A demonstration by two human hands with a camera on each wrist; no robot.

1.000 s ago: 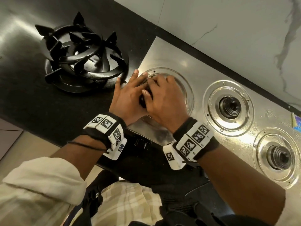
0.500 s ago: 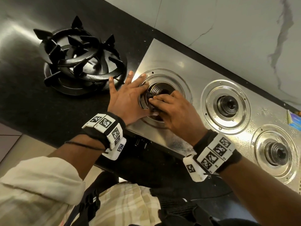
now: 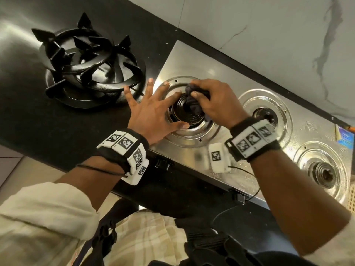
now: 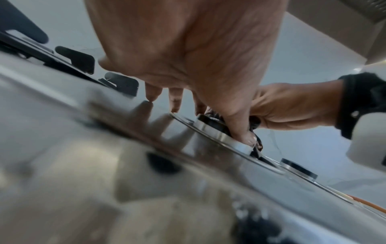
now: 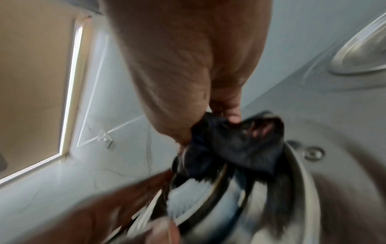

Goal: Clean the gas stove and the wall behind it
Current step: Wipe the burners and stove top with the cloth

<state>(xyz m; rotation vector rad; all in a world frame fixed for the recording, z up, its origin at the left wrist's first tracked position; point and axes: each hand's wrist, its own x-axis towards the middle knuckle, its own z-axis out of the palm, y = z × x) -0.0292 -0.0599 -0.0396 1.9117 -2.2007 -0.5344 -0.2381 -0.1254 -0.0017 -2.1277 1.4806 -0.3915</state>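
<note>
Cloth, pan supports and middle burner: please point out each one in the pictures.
cloth [image 3: 194,101], head view, on its bunched part above the burner
pan supports [image 3: 92,64], head view, on a black ring
middle burner [image 3: 264,114], head view, on its dark centre

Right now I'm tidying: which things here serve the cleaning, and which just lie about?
In use:
- steel three-burner gas stove
- black ribbed burner
- dark crumpled cloth, gripped by right hand
- left hand steadying
- pale marble wall

Lying about:
- black cast-iron pan supports
- blue packet
</note>
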